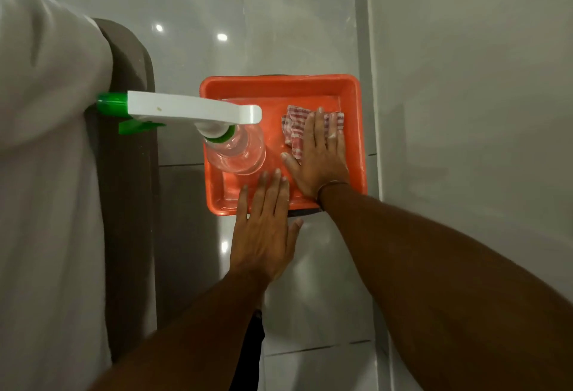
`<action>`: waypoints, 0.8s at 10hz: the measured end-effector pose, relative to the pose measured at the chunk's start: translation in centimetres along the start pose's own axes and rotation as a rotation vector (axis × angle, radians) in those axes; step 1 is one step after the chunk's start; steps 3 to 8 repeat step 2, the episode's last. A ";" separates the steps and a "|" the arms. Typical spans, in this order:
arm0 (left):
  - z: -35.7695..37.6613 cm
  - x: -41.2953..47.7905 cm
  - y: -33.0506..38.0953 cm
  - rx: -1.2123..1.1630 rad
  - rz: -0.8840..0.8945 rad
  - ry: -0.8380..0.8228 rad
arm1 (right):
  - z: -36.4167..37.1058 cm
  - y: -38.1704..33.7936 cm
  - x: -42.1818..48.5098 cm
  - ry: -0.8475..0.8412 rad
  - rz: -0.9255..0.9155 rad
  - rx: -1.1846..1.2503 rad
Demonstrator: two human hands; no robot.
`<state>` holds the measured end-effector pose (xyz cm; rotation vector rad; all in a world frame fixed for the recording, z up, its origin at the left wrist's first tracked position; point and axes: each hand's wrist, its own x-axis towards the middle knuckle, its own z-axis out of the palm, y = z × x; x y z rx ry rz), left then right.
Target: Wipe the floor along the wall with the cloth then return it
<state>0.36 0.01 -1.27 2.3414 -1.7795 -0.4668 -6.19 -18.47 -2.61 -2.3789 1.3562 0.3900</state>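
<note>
A red-and-white striped cloth lies crumpled in the right part of an orange tray that stands on the floor beside the wall. My right hand lies flat on top of the cloth with its fingers spread; it presses on the cloth without closing around it. My left hand hovers open over the tray's near rim, fingers straight, holding nothing. The glossy grey tiled floor runs along the wall on the right.
A clear spray bottle with a white-and-green trigger head stands in the left part of the tray. A dark brown furniture edge with white fabric over it lines the left side. A narrow strip of floor separates tray and wall.
</note>
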 end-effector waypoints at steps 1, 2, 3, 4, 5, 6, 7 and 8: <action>-0.3 0.0 -0.2 -0.020 -0.017 -0.009 | -0.1 -0.6 -0.8 0.008 0.029 0.033; -2.5 -1.0 0.0 -0.020 0.011 0.006 | -1.5 -0.9 -3.7 0.048 0.047 0.130; -2.5 -1.0 0.0 -0.020 0.011 0.006 | -1.5 -0.9 -3.7 0.048 0.047 0.130; -2.5 -1.0 0.0 -0.020 0.011 0.006 | -1.5 -0.9 -3.7 0.048 0.047 0.130; -2.5 -1.0 0.0 -0.020 0.011 0.006 | -1.5 -0.9 -3.7 0.048 0.047 0.130; -2.5 -1.0 0.0 -0.020 0.011 0.006 | -1.5 -0.9 -3.7 0.048 0.047 0.130; -2.5 -1.0 0.0 -0.020 0.011 0.006 | -1.5 -0.9 -3.7 0.048 0.047 0.130; -2.5 -1.0 0.0 -0.020 0.011 0.006 | -1.5 -0.9 -3.7 0.048 0.047 0.130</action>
